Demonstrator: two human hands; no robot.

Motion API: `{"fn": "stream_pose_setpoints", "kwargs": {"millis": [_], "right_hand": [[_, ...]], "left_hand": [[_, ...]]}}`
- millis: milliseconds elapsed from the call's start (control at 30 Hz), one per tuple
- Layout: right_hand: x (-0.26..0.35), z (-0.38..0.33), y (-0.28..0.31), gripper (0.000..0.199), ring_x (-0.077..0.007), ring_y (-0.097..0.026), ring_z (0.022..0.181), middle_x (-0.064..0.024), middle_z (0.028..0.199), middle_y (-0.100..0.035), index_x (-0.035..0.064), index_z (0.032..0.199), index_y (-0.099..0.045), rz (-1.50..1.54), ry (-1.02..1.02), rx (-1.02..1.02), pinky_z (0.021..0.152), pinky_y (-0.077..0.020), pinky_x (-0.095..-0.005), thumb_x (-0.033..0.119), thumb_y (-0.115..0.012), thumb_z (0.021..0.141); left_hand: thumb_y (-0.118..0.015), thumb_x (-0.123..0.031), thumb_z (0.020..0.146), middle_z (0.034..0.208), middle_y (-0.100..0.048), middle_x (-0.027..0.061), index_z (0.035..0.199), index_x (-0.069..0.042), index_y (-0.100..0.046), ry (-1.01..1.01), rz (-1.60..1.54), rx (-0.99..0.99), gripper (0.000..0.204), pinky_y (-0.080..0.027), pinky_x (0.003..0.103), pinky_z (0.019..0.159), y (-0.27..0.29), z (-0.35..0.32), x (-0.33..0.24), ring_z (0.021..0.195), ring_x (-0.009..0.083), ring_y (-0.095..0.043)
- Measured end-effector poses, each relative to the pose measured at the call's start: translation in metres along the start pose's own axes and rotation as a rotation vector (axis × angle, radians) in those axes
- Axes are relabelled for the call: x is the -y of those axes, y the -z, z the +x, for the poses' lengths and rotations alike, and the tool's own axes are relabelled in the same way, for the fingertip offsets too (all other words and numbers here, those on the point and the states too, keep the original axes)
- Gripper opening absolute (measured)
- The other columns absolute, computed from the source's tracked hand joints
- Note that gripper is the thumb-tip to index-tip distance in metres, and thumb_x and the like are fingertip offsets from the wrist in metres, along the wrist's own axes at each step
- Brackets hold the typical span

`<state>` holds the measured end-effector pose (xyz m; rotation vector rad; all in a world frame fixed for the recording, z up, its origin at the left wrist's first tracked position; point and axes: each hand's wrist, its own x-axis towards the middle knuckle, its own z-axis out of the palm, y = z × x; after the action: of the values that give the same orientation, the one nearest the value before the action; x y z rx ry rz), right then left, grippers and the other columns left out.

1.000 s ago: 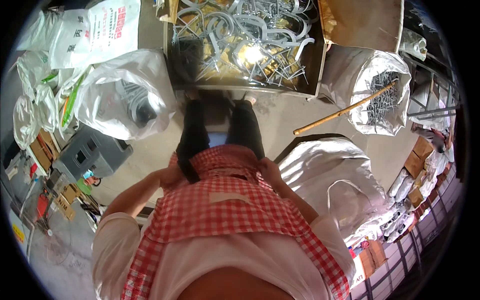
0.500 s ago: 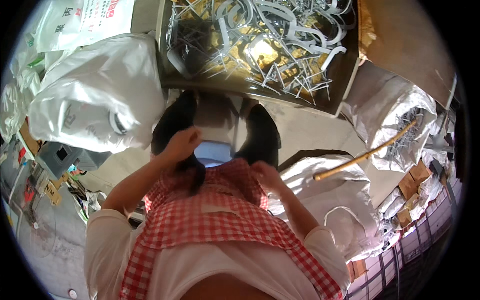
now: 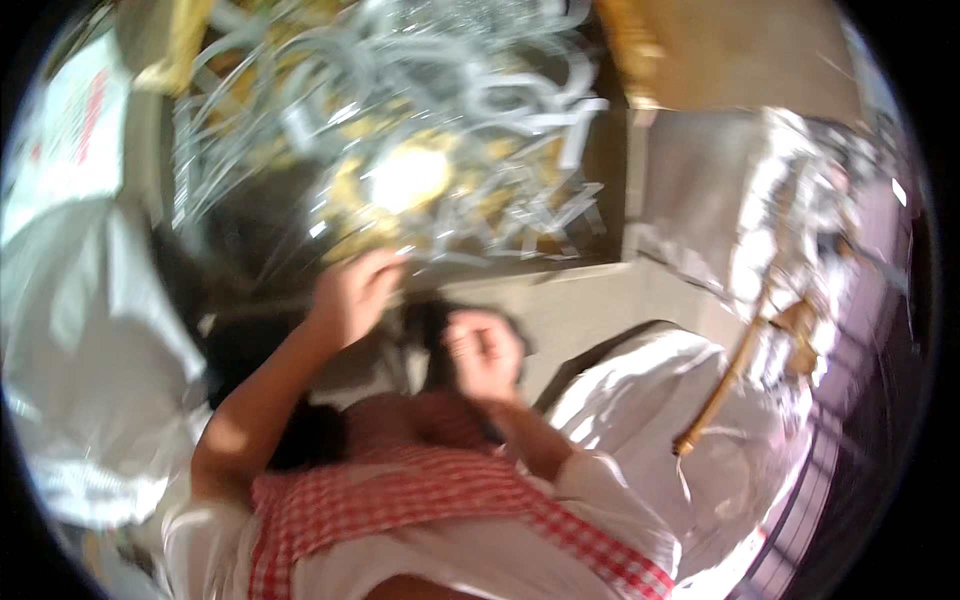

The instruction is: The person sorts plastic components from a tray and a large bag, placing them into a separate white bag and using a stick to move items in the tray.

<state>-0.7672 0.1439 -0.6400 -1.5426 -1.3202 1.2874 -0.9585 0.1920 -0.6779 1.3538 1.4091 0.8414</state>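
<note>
- Wide shallow box across the top of the view, brown-walled, heaped with a tangle of pale grey curved metal pieces; bright glare at the middle of the heap, whole picture smeared by motion blur.
- Big white plastic sack at the left edge, bulging, reaching from mid-height down towards the bottom.
- Another white sack at lower right, creased and sunlit, just beside the right forearm.
- Silvery, crumpled bag at the right, next to the box's right wall, contents too blurred to tell.
- Red-and-white checked apron over a white top, filling the bottom centre.
- Pale floor showing between the box's near edge and the lower-right sack.
- Thin wooden stick leaning diagonally across the right-hand sacks.
- Left hand raised to the near edge of the box, fingers bent and reaching in among the metal pieces at the heap's front rim; whether anything is actually gripped, cannot tell through the blur.
- Right hand lower and nearer the body, short of the box, fingers curled in loosely towards the palm; nothing visible inside, though the blur leaves it uncertain.
</note>
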Motion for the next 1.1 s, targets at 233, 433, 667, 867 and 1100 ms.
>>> {"fn": "stream_pose_setpoints", "kwargs": {"millis": [233,433,667,867,1100], "right_hand": [[0.059,0.05,0.051,0.053,-0.0216,-0.05,0.103,-0.016,0.125,-0.042,-0.0003,0.127,-0.034,-0.292,0.464,-0.352,0.083,-0.0447,-0.0301,0.004,-0.059,0.08],[0.173,0.012,0.191,0.066,-0.0215,-0.042,0.114,-0.012,0.131,-0.036,0.0026,0.133,-0.025,-0.522,0.775,-0.759,0.083,-0.0447,-0.0291,-0.006,-0.056,0.076],[0.119,-0.118,0.447,0.039,-0.029,-0.052,0.094,-0.0107,0.102,-0.058,0.0148,0.111,-0.054,-1.559,0.278,-1.242,0.079,-0.0448,-0.0419,0.004,-0.059,0.074],[0.085,-0.105,0.385,0.02,-0.0287,-0.056,0.086,-0.0059,0.094,-0.061,0.0126,0.093,-0.062,-1.609,0.041,-1.184,0.072,-0.0449,-0.0435,0.013,-0.057,0.074],[0.05,0.032,0.237,0.019,-0.0306,-0.062,0.079,-0.0183,0.086,-0.062,0.0047,0.097,-0.061,-0.949,0.32,-0.022,0.067,-0.0477,-0.0352,0.014,-0.054,0.082]], "left_hand": [[-0.06,-0.015,0.078,0.081,-0.064,0.0164,0.099,0.001,-0.058,0.141,-0.066,0.152,0.026,-0.048,0.03,0.068,-0.001,-0.01,0.028,0.075,0.0228,-0.063],[-0.059,-0.014,0.077,0.079,-0.063,0.0171,0.1,0.004,-0.056,0.088,0.15,0.139,0.03,-0.047,0.032,0.067,0.018,-0.024,0.014,0.075,0.0262,-0.062],[-0.06,-0.02,0.072,0.078,-0.06,0.0188,0.096,-0.002,-0.058,-0.008,0.43,0.147,0.03,-0.046,0.041,0.067,0.031,-0.047,0.041,0.075,0.0354,-0.058],[-0.047,-0.029,0.08,0.095,-0.06,0.0229,0.094,-0.001,-0.06,0.024,0.628,0.216,0.034,-0.043,0.047,0.076,0.039,-0.064,0.045,0.09,0.0394,-0.056],[-0.051,-0.022,0.075,0.095,-0.06,0.0202,0.094,0.0,-0.06,0.074,0.689,0.397,0.03,-0.044,0.045,0.077,0.037,-0.068,0.05,0.088,0.0355,-0.056]]}}
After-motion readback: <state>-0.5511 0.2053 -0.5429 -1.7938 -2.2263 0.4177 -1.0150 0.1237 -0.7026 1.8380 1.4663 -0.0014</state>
